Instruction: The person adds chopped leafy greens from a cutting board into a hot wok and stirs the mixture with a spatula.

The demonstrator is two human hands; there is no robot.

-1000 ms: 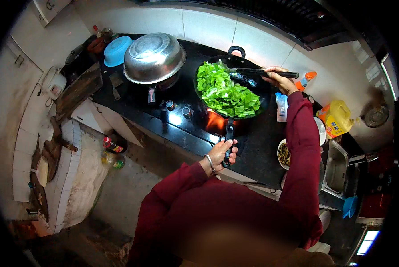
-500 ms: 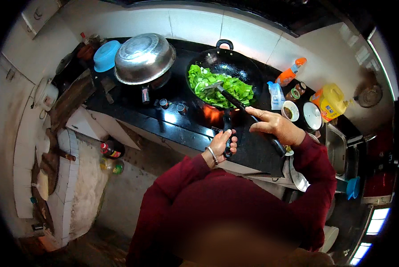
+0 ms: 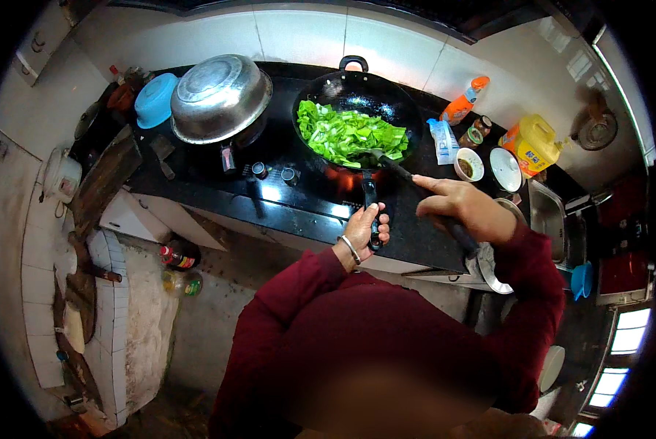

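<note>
A black wok (image 3: 397, 99) sits over a glowing orange burner and holds chopped green leafy vegetables (image 3: 342, 132). My left hand (image 3: 362, 228), with a bangle at the wrist, is closed round the wok's near handle (image 3: 370, 192). In my right hand (image 3: 468, 207) is the dark handle of a spatula (image 3: 397, 170), the forefinger stretched along it. The spatula slants down to the left, and its blade is partly hidden in the greens at the wok's near right side.
Left of the wok, an upturned metal basin (image 3: 222, 95) covers another burner, near a blue bowl (image 3: 156, 101). To the right stand an orange bottle (image 3: 465, 102), a small bowl (image 3: 468, 165), a white lid (image 3: 506, 170), a yellow oil jug (image 3: 534, 145) and a sink (image 3: 546, 212).
The spatula blade has moved from on top of the greens down to the wok's near right side. My right hand has shifted slightly right; my left keeps its hold.
</note>
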